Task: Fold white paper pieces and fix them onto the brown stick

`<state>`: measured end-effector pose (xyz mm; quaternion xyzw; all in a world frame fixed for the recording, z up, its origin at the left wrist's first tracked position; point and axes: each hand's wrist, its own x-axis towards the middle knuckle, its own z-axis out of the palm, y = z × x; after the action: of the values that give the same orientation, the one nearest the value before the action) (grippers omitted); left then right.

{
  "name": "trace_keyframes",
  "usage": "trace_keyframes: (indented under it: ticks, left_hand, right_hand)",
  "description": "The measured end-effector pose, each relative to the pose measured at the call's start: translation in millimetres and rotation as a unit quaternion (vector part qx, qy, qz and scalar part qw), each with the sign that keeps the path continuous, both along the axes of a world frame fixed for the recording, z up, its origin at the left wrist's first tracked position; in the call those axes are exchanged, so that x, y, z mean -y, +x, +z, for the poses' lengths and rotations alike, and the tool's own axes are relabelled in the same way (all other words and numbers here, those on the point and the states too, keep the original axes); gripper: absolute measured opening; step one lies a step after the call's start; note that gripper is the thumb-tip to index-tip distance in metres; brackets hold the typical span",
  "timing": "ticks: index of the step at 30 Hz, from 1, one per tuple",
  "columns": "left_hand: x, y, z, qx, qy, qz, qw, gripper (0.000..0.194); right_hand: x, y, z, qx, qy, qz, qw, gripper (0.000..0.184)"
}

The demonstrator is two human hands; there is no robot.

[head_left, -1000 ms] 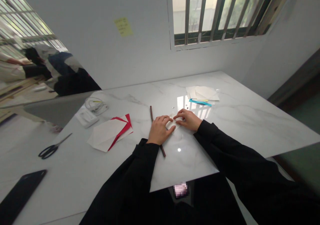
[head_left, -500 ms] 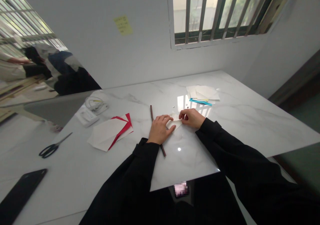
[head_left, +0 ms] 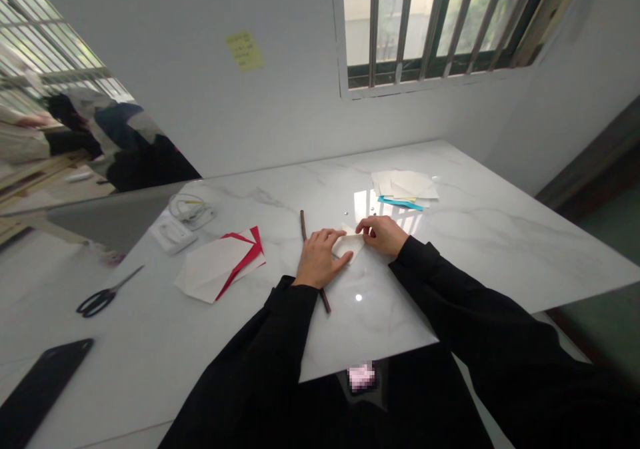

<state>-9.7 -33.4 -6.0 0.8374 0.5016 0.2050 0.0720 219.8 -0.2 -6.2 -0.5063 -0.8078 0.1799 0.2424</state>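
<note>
You face a yellow note [head_left: 245, 51] on the wall [head_left: 295, 119], left of a barred window [head_left: 357, 36]; a white cable [head_left: 193, 220] lies to your left

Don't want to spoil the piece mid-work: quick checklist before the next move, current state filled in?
1. Left hand on the small white paper piece: ok, fingers rest on its left side.
2. Right hand on the same piece: ok, fingers at its right edge.
3. Folds aligned: cannot tell, too small and partly covered.
4. Thin dark-brown rod clear of left hand: not ok, it runs beneath the hand.
5. Black-handled metal scissors clear of both hands: ok, well off to the left.
6. Red-and-white folded paper apart from the small piece: ok, left of the rod.
</note>
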Motion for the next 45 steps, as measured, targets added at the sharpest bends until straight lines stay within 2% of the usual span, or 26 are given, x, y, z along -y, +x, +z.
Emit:
trace_keyframes:
  ticks: [5,6,12,18,24,30,39,45]
  left_hand:
    - [-4,-1,-5.5,0.036,0.002,0.019,0.999,0.085]
    - [-5,-2,-6.4,0.039,0.0,0.022,0.999,0.088]
    - [-13,-4,-4.5,-0.022,0.007,0.005,1.0,0.062]
    - [-18,-1,-5.6,-0.045,0.019,0.032,0.998,0.048]
    - [-22,3,-5.5,-0.092,0.024,0.032,0.995,0.059]
    - [-21,4,-3.1,-0.127,0.028,0.025,0.991,0.058]
    - [-14,12,-0.8,-0.13,0.023,0.042,0.99,0.059]
    - [-10,15,-2.2,-0.101,0.021,0.013,0.995,0.049]
  right_hand:
    - [-1,-1,-5.1,-0.019,0.007,-0.008,1.0,0.035]
    - [-1,-1,-6.8,-0.029,0.006,-0.011,0.999,0.036]
    - [-6,0,-14.8,-0.091,-0.018,-0.032,0.995,0.032]
    - [-8,1,-13.1,-0.07,-0.012,-0.057,0.996,0.026]
    - [-8,1,-12.1,-0.067,-0.014,-0.075,0.995,0.024]
    - [-10,1,-11.8,-0.053,-0.02,-0.099,0.993,0.021]
    - [-11,1,-13.8,-0.072,-0.022,-0.102,0.992,0.023]
    - [-14,3,-16.3,-0.066,-0.026,-0.094,0.993,0.022]
